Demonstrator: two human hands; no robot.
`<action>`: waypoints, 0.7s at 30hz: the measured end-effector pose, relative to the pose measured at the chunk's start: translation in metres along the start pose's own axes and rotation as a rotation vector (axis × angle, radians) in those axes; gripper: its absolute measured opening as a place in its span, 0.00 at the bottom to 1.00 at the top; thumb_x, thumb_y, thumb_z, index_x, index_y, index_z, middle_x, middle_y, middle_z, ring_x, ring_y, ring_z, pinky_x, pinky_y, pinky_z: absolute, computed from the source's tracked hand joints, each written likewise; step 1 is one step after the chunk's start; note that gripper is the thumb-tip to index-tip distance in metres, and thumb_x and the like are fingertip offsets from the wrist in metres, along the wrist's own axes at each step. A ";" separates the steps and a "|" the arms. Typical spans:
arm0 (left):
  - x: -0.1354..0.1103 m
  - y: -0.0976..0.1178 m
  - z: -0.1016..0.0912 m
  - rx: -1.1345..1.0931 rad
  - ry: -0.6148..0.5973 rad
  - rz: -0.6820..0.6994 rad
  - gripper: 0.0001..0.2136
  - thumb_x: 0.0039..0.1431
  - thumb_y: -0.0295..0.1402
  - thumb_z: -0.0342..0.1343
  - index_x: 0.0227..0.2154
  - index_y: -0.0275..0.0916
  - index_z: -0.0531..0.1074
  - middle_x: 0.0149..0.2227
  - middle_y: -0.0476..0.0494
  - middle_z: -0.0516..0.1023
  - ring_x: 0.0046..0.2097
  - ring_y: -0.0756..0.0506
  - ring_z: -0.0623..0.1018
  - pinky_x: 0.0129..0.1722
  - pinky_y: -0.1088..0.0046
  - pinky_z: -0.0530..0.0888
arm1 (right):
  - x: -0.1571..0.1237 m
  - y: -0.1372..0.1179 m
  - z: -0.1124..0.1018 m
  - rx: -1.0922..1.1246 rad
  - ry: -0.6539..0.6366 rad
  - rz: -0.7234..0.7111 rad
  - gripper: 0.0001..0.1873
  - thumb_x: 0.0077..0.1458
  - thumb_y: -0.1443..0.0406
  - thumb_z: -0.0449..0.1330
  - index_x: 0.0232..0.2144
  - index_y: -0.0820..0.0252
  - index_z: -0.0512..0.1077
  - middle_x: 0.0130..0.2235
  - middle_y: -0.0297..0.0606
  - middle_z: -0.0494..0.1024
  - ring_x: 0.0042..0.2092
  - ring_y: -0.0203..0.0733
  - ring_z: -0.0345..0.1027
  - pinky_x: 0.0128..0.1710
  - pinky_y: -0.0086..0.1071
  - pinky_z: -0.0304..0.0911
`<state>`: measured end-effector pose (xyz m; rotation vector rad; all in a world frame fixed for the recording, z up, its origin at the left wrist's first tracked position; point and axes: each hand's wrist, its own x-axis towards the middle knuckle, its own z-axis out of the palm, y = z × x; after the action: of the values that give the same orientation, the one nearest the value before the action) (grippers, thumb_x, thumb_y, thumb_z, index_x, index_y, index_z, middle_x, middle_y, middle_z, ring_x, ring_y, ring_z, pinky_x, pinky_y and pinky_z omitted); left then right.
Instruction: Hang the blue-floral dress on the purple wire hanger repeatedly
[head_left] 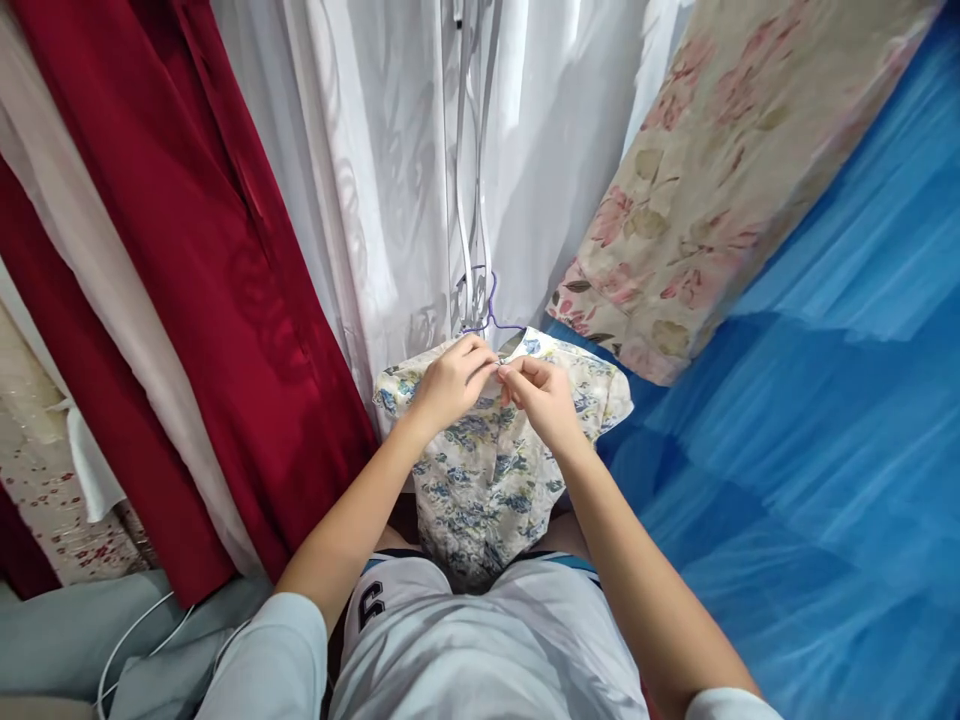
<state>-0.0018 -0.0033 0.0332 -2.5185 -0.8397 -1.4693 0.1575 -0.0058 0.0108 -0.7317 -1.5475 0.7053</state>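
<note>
A floral shirt (491, 470) with blue and green print hangs on a purple wire hanger (491, 305) in front of me. My left hand (450, 380) and my right hand (541, 395) meet at the shirt's collar, just under the hanger hook. Both hands pinch the fabric at the neck opening, fingertips almost touching. What exactly sits between the fingers is too small to make out. My forearms reach up from the bottom of the view.
White sheer curtains (390, 150) hang behind the shirt, with a dark red cloth (202, 250) to the left. A pink-flowered fabric (720, 170) and a blue cloth (825, 420) fill the right. White cables (135, 630) lie at the lower left.
</note>
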 end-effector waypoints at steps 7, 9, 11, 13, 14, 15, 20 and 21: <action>0.013 -0.023 -0.019 -0.075 0.392 -0.056 0.06 0.66 0.32 0.52 0.37 0.39 0.73 0.42 0.43 0.73 0.46 0.47 0.74 0.44 0.73 0.72 | -0.035 0.054 0.019 0.005 0.124 0.101 0.15 0.54 0.58 0.59 0.20 0.57 0.65 0.17 0.30 0.68 0.20 0.36 0.60 0.22 0.30 0.55; 0.004 -0.052 -0.034 -0.148 0.470 -0.159 0.06 0.64 0.33 0.54 0.36 0.39 0.74 0.45 0.42 0.74 0.49 0.46 0.74 0.46 0.73 0.72 | -0.050 0.064 0.021 0.023 0.106 0.140 0.15 0.54 0.59 0.59 0.19 0.57 0.65 0.16 0.30 0.68 0.20 0.35 0.59 0.22 0.29 0.55; -0.015 -0.088 -0.043 -0.346 0.613 -0.361 0.05 0.61 0.33 0.57 0.35 0.38 0.75 0.47 0.42 0.75 0.52 0.45 0.74 0.49 0.73 0.70 | -0.059 0.069 0.021 0.032 0.076 0.172 0.15 0.53 0.60 0.59 0.18 0.57 0.65 0.16 0.30 0.68 0.20 0.35 0.59 0.22 0.29 0.54; -0.043 -0.120 -0.041 -0.720 0.871 -0.697 0.04 0.57 0.32 0.60 0.35 0.38 0.75 0.46 0.46 0.77 0.47 0.47 0.76 0.47 0.74 0.70 | -0.065 0.073 0.022 0.033 0.052 0.200 0.15 0.52 0.61 0.59 0.17 0.57 0.65 0.15 0.30 0.67 0.20 0.35 0.58 0.22 0.29 0.54; -0.059 -0.132 -0.036 -0.771 0.917 -0.771 0.04 0.58 0.32 0.59 0.35 0.38 0.75 0.45 0.46 0.77 0.44 0.48 0.77 0.46 0.74 0.71 | -0.067 0.075 0.023 0.031 0.043 0.212 0.15 0.52 0.61 0.58 0.16 0.57 0.64 0.15 0.30 0.67 0.19 0.35 0.58 0.21 0.28 0.53; -0.075 -0.140 -0.027 -0.807 0.947 -0.826 0.03 0.58 0.31 0.58 0.34 0.38 0.74 0.42 0.47 0.78 0.41 0.49 0.78 0.44 0.74 0.71 | -0.068 0.077 0.024 0.028 0.034 0.223 0.16 0.52 0.61 0.58 0.15 0.57 0.63 0.15 0.30 0.66 0.19 0.34 0.57 0.21 0.28 0.52; -0.145 -0.128 0.037 -0.977 0.947 -1.069 0.08 0.56 0.30 0.57 0.23 0.37 0.68 0.22 0.50 0.72 0.25 0.51 0.74 0.32 0.75 0.71 | -0.077 0.095 0.020 -0.022 0.034 0.259 0.16 0.50 0.62 0.59 0.14 0.57 0.63 0.14 0.30 0.67 0.18 0.33 0.55 0.20 0.28 0.50; -0.154 -0.118 0.049 -1.012 0.929 -1.095 0.08 0.56 0.30 0.57 0.23 0.37 0.68 0.22 0.50 0.72 0.24 0.51 0.73 0.30 0.75 0.71 | -0.079 0.099 0.015 -0.037 0.055 0.264 0.17 0.50 0.62 0.59 0.13 0.57 0.63 0.14 0.30 0.67 0.18 0.33 0.55 0.20 0.28 0.50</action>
<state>-0.0829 0.0510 -0.1422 -1.0234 -1.5459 -3.6359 0.1545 -0.0069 -0.1168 -0.9868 -1.4311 0.8447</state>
